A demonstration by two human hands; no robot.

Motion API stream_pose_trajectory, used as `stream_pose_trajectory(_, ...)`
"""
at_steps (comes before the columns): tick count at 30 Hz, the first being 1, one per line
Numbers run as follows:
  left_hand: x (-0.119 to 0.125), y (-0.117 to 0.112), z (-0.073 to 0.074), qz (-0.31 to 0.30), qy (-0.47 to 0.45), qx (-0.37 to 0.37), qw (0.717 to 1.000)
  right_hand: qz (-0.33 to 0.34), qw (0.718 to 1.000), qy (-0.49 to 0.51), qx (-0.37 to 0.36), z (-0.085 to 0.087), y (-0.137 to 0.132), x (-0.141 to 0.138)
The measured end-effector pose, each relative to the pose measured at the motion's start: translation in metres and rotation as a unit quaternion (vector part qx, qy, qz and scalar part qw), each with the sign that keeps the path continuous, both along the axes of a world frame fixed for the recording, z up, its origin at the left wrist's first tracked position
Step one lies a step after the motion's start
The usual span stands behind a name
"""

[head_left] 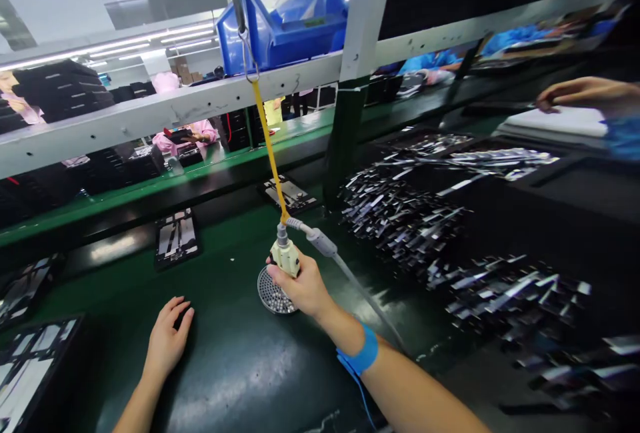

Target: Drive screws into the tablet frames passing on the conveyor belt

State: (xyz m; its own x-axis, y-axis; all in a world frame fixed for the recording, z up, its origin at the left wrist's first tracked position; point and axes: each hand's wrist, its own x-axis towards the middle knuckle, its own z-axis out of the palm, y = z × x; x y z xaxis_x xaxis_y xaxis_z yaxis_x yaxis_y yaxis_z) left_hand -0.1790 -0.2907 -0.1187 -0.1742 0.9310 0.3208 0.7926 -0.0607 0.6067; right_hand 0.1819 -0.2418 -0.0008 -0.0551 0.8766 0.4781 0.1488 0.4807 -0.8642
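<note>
My right hand (309, 290) is wrapped round a cream-coloured electric screwdriver (285, 258) that hangs from a yellow strap (269, 150). A grey cable (357, 286) runs from the tool's top, and a blue wrist band (367, 350) circles my right wrist. Just beneath the tool is a round metal dish (273, 293) with small shiny pieces in it; the tool's tip is hidden by my hand. My left hand (167, 340) rests on the green work surface (235, 366), holding nothing, fingers loosely bent and a little apart.
Black trays with device parts (176, 238) lie ahead and left, one thick stack (40, 373) nearest. Bundles of shiny strips (415, 220) fill the right side. A co-worker's hand (587, 94) reaches in from the right. A metal rail (190, 110) with a blue bin (300, 40) crosses ahead.
</note>
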Motion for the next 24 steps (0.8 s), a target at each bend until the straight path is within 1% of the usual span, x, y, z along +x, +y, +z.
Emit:
stream_pose_trajectory(1, 0.001, 0.002, 0.004, -0.002, -0.003, -0.008, 1.0, 0.003, 1.0, -0.007, -0.003, 0.003, 0.001, 0.004)
stream_pose_trajectory(3, 0.009, 0.011, 0.018, -0.015, -0.003, -0.023, 1.0, 0.003, 1.0, -0.021, -0.006, 0.009, 0.002, 0.014)
stream_pose_trajectory(5, 0.026, 0.031, 0.036, -0.041, 0.003, -0.037, 0.998, -0.009, 1.0, -0.029, -0.005, 0.014, 0.003, 0.024)
stream_pose_trajectory(6, 0.039, 0.045, 0.044, -0.057, 0.008, -0.043, 0.997, -0.017, 0.999, -0.029, -0.004, 0.015, 0.003, 0.029)
stream_pose_trajectory(8, 0.07, 0.081, 0.058, -0.087, 0.014, -0.055, 0.995, -0.027, 0.999, -0.031, -0.003, 0.016, 0.001, 0.035)
stream_pose_trajectory(10, 0.105, 0.123, 0.065, -0.111, 0.021, -0.076, 0.991, -0.035, 0.999, -0.039, -0.01, 0.015, -0.004, 0.037)
stream_pose_trajectory(12, 0.14, 0.167, 0.068, -0.12, 0.027, -0.105, 0.987, -0.034, 0.998, -0.045, -0.023, 0.014, -0.011, 0.038)
stream_pose_trajectory(14, 0.172, 0.209, 0.068, -0.115, 0.032, -0.141, 0.983, -0.021, 0.998, -0.041, -0.035, 0.015, -0.017, 0.037)
stream_pose_trajectory(16, 0.199, 0.247, 0.067, -0.095, 0.03, -0.177, 0.979, 0.006, 0.999, -0.033, -0.032, 0.018, -0.021, 0.035)
stream_pose_trajectory(18, 0.221, 0.28, 0.065, -0.066, 0.016, -0.208, 0.976, 0.027, 0.999, -0.035, -0.018, 0.02, -0.023, 0.035)
stream_pose_trajectory(21, 0.247, 0.316, 0.059, -0.016, -0.026, -0.237, 0.971, 0.037, 0.998, -0.047, -0.001, 0.023, -0.023, 0.038)
stream_pose_trajectory(24, 0.265, 0.336, 0.05, 0.035, -0.077, -0.236, 0.968, 0.036, 0.998, -0.045, 0.0, 0.024, -0.022, 0.043)
